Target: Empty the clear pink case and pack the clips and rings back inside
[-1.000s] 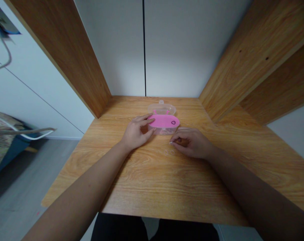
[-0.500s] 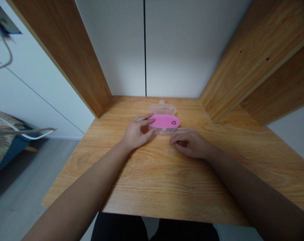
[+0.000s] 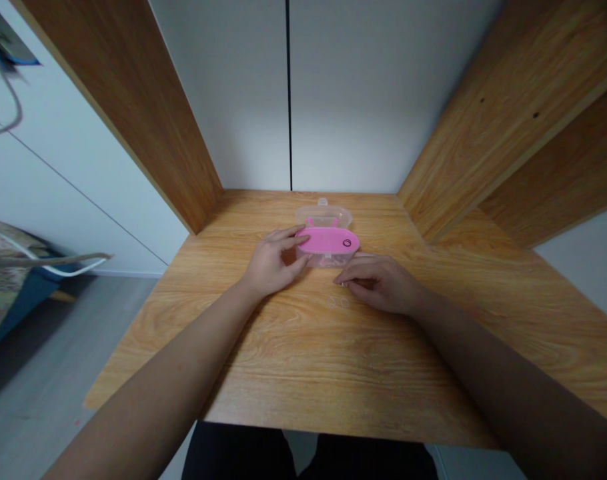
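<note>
An oval clear plastic box [image 3: 328, 261] with a pink insert [image 3: 326, 239] stands on the table, its clear lid [image 3: 328, 216] folded open behind it. A small dark ring [image 3: 347, 243] lies on the right part of the pink surface. My left hand [image 3: 273, 265] steadies the box's left end, fingers on the pink top and thumb at the front wall. Just in front of the box's right end, my right hand [image 3: 376, 283] pinches something tiny and whitish, too small to name. Below those fingertips, pale clear rings [image 3: 344, 303] lie on the wood.
The wooden table [image 3: 283, 367] ends at a front edge above my legs. A wooden upright [image 3: 133, 107] stands at the left and a thick wooden board [image 3: 513, 120] slants at the right. White panels [image 3: 343, 100] close off the back.
My right hand's fingertips have shifted slightly left, and the tiny whitish thing between them shows a bit more. My left hand and the box have stayed in place.
</note>
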The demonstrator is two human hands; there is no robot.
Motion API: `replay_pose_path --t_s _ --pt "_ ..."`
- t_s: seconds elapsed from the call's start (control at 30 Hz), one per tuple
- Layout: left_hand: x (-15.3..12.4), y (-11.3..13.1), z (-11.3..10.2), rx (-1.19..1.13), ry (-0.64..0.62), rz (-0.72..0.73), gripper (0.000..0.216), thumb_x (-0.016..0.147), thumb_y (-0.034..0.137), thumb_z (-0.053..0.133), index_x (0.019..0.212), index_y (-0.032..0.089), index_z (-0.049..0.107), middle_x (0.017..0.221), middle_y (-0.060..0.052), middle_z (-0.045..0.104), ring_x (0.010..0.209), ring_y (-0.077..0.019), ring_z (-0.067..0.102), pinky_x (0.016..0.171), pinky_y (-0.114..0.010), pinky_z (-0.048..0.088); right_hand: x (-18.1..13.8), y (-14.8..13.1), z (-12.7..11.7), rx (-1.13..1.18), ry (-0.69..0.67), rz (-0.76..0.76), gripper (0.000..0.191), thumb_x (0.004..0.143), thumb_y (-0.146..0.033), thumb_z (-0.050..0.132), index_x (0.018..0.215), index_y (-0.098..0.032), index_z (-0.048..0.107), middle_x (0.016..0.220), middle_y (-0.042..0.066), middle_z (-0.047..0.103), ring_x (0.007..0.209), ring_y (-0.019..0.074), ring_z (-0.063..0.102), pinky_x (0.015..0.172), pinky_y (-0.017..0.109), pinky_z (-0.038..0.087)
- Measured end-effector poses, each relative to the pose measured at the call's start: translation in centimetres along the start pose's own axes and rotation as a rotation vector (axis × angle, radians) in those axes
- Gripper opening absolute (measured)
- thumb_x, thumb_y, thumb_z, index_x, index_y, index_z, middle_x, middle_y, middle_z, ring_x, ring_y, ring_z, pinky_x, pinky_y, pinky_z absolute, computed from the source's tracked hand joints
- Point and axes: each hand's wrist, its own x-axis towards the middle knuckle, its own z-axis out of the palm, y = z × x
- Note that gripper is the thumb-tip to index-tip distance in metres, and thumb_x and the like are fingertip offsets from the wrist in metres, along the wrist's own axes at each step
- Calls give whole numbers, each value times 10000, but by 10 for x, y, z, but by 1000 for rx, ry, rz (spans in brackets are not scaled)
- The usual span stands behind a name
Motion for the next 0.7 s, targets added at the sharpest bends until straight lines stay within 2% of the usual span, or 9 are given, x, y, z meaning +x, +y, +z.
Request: replay_pose_path --t_s 0.17,0.53,0.7 --pt "0 0 0 1 -5 -3 382 826 269 735 1201 195 733 1351 -126 676 1189 -279 680 1044 -488 540 0 1 -1 8 -8 -67 193 887 -140 565 927 -234 729 861 34 744 805 176 671 772 329 521" --pt "0 0 0 -17 5 -5 371 817 266 742 1184 212 742 1337 -118 685 1182 -287 685 1041 -493 546 0 -1 0 -17 -5 0 162 864 -153 599 945 -216 725 820 38 716 781 184 643 738 329 509" --pt "0 1 0 -6 4 11 368 824 267 733 1180 176 743 1329 -139 687 1175 -282 687 1036 -482 546 0 -1 0 -12 7 -5 163 877 -156 601 959 -213 729 850 42 717 803 182 651 749 327 513"
